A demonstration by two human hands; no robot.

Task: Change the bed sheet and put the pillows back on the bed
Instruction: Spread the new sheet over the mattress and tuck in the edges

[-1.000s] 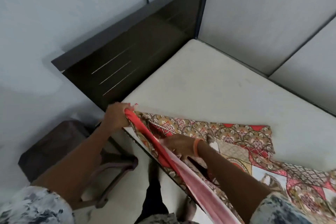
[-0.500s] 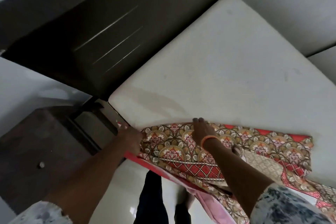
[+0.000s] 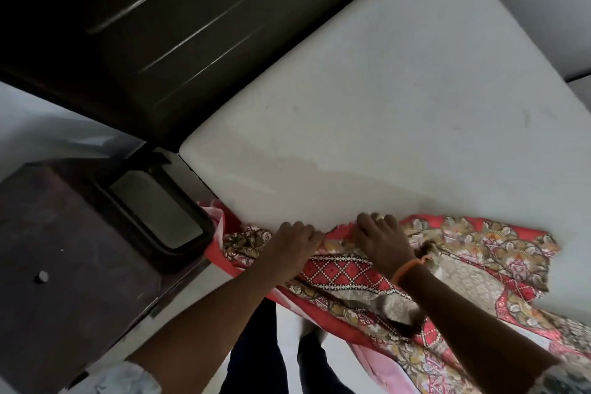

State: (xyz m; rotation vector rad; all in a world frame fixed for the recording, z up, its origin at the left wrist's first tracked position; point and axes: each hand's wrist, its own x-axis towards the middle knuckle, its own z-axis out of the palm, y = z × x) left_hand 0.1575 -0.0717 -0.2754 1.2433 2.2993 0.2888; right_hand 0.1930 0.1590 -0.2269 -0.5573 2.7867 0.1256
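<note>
Your left hand (image 3: 292, 245) and your right hand (image 3: 382, 243) are both on the red and brown patterned cloth bed sheet (image 3: 473, 265). The left fingers are curled and bunch a fold of the cloth. The right fingers bend down over the far edge of the sheet, but you cannot tell for sure if they pinch it or only press it. An orange band (image 3: 407, 266) sits on your right wrist.

The sheet lies in a crumpled heap on the near side of the bare white mattress (image 3: 399, 99), close to the left corner. Part of it hangs over the near edge toward the floor. Most of the mattress is not covered yet. The dark wooden headboard (image 3: 134, 25) is to the far left, and a dark brown bedside cabinet (image 3: 64, 249) stands at the left, just beside the bed.

The sheet looks thin, soft and light. It will likely flop, fold and slide, so it cannot be pushed flat like a board. It is best to take it by its edge or a corner, one in each hand, and pull it out wide. No pillows are in view.
</note>
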